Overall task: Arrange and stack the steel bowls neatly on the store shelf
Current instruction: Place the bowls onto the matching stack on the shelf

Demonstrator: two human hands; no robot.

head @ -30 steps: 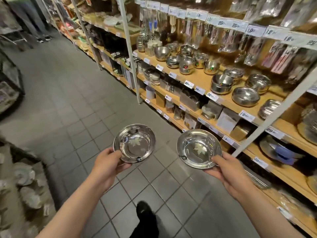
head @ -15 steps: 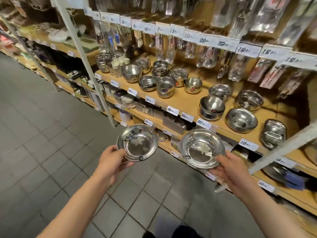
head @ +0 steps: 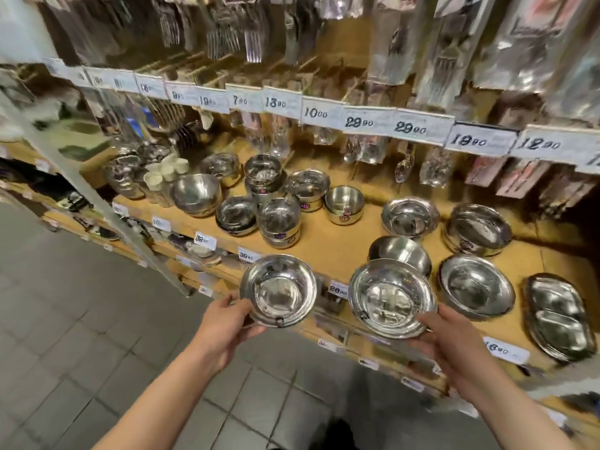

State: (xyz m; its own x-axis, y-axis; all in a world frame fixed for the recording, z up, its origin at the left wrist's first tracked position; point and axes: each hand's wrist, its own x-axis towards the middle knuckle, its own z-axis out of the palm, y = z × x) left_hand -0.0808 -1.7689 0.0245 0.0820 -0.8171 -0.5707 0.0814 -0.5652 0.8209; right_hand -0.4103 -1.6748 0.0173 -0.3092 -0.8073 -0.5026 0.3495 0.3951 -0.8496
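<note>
One long wooden store shelf (head: 350, 251) takes up most of the view, with a row of white price tags (head: 357, 122) strung above it and more tags along its front edge. Near the shelf's right end sits one oval divided steel tray (head: 556, 316). Next to it are four wide shiny steel bowls, two at the back (head: 409, 217) (head: 477, 229) and two closer to the front edge (head: 476, 287) (head: 401, 254) (the last one is partly hidden behind a held bowl). Toward the left end there's a cluster of smaller steel bowls (head: 279, 219), roughly seven piles, a couple stacked two or three high; blur makes an exact count tricky.

Then the two held ones, both just off the shelf's front edge: the right hand (head: 454, 345) grips a shallow round steel bowl (head: 393, 297) by its near rim, thumb on the rim, fingers curled underneath. The left hand (head: 224, 323) pinches a slightly smaller steel bowl (head: 278, 290) at its rim the same way.
</note>
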